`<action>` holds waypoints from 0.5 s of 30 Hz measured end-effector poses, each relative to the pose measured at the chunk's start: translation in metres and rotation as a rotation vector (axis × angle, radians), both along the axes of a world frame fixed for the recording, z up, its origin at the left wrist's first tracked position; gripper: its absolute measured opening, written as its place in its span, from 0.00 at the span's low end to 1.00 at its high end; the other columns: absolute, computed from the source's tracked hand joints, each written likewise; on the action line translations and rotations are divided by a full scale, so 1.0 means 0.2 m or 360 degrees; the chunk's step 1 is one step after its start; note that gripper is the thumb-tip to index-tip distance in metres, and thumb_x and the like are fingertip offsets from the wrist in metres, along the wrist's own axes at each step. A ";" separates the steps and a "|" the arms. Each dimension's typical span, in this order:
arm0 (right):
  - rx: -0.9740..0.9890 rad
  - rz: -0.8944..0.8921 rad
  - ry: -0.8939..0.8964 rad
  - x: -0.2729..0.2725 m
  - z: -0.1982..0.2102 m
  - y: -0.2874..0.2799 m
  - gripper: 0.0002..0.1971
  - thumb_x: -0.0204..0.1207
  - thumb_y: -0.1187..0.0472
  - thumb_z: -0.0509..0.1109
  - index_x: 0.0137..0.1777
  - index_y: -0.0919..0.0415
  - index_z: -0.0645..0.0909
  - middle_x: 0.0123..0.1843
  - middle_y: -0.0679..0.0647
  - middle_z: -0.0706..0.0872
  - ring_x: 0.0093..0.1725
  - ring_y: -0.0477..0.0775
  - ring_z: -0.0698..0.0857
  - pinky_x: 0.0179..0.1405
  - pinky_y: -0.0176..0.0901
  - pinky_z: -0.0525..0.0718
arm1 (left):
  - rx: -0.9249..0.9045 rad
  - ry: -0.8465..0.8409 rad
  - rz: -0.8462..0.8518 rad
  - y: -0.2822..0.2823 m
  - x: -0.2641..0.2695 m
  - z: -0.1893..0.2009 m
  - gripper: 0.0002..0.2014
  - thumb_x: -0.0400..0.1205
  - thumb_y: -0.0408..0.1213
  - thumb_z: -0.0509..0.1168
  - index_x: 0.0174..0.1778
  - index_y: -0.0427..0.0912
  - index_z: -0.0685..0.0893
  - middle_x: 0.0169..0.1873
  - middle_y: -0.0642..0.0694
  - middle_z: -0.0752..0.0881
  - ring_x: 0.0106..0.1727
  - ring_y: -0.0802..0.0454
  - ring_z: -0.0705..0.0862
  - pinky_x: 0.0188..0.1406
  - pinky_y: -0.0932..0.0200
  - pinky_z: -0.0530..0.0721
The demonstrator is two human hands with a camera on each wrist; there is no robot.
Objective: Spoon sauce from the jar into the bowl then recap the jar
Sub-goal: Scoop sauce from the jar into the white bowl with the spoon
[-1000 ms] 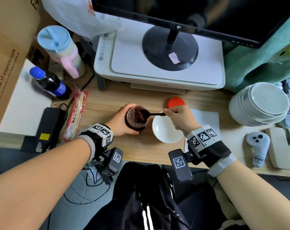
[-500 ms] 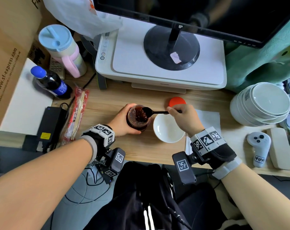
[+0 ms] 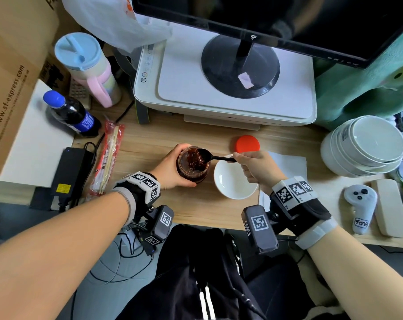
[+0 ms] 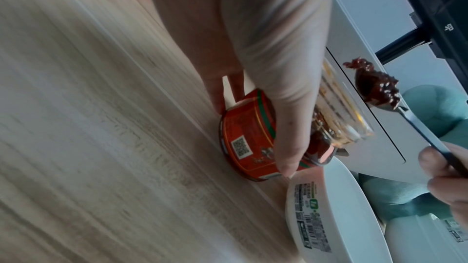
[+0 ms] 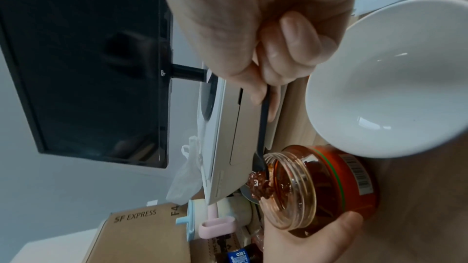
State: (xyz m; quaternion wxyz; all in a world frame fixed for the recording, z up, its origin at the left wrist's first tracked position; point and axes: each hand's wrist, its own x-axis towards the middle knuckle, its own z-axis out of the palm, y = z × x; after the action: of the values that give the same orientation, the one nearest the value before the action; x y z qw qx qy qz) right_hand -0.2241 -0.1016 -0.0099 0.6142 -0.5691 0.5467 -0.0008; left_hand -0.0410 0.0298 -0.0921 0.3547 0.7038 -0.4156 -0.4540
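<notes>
Far left of the wooden counter [image 3: 149, 144]: a cardboard box [image 3: 13, 72], a dark bottle [image 3: 73, 115] with a blue cap, a pale tumbler [image 3: 87, 65] with a blue lid and pink handle, a black power brick [image 3: 68, 174], and wrapped chopsticks [image 3: 108, 158]. The left hand [image 3: 170, 169] wraps thumb and fingers around the jar [image 3: 193, 163], which stands uncapped on the counter; it carries a red label and is partly full of dark red sauce [image 3: 193, 159]. Above the jar mouth, toward its right rim, sits the bowl of a black spoon [image 3: 215, 156] loaded with a heap of sauce, clear of the glass in the left wrist view. Behind stands a white printer [image 3: 225, 88] with a monitor [image 3: 276, 21] base on top. The white bowl [image 3: 232, 181] rests just right of the jar, nearly touching it; no sauce is visible inside. The red lid [image 3: 247, 144] lies flat on the counter beyond the bowl, apart from the jar. The right hand [image 3: 258, 169] pinches the spoon handle between thumb and fingers, held over the bowl's far edge. Further right: a sheet of paper [image 3: 288, 162], a stack of white bowls [image 3: 364, 146], and a white controller [image 3: 361, 207].
</notes>
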 end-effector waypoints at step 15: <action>0.0087 -0.0070 -0.0018 -0.09 0.02 0.01 0.12 0.81 0.60 0.63 0.44 0.66 0.85 0.25 0.49 0.62 0.12 0.39 0.60 0.09 0.28 0.58 | 0.0020 0.0023 -0.0012 0.03 -0.06 -0.01 0.49 0.54 0.34 0.83 0.70 0.46 0.66 0.66 0.46 0.77 0.69 0.51 0.74 0.72 0.58 0.68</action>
State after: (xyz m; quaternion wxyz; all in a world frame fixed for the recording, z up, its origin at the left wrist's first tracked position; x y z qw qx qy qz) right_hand -0.2418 -0.1006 -0.0063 0.6324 -0.5401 0.5553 -0.0028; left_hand -0.0536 0.0351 -0.0933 0.3514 0.7011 -0.4129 -0.4631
